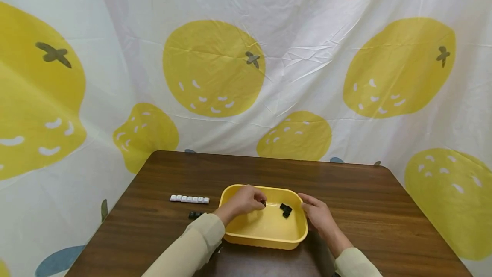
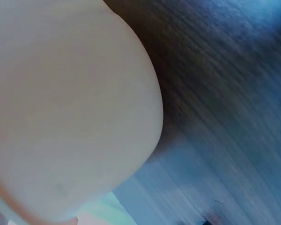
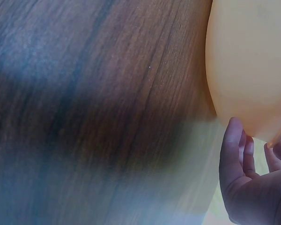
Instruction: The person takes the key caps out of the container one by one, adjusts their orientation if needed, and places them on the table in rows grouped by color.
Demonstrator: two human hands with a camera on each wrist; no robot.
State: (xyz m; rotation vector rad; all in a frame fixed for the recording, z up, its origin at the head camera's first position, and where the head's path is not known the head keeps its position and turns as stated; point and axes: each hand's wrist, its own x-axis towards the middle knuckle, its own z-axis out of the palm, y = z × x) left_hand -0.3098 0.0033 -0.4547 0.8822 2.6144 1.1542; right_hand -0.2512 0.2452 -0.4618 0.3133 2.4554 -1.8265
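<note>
A shallow yellow tray [image 1: 269,243] stands on the table, its outer wall [image 3: 248,61] large in the right wrist view. My left hand [image 1: 246,200] reaches over its left side and pinches a small black keycap [image 1: 263,203], mostly covered by the fingers. Several black keycaps [image 1: 286,210] lie grouped in the tray's right part. My right hand [image 1: 319,215] grips the tray at its right rim, fingers [image 3: 232,140] against the outer wall. Left of the tray, a row of white keycaps [image 1: 189,199] lies on the table. Black keycaps [image 1: 194,215] sit nearer, partly hidden by the left sleeve.
The dark wooden table [image 1: 365,200] extends around the tray on all sides. Behind it hangs a white cloth [image 1: 296,72] printed with yellow lemons. The left wrist view shows mostly the tray's pale outer side [image 2: 75,108] and wood grain.
</note>
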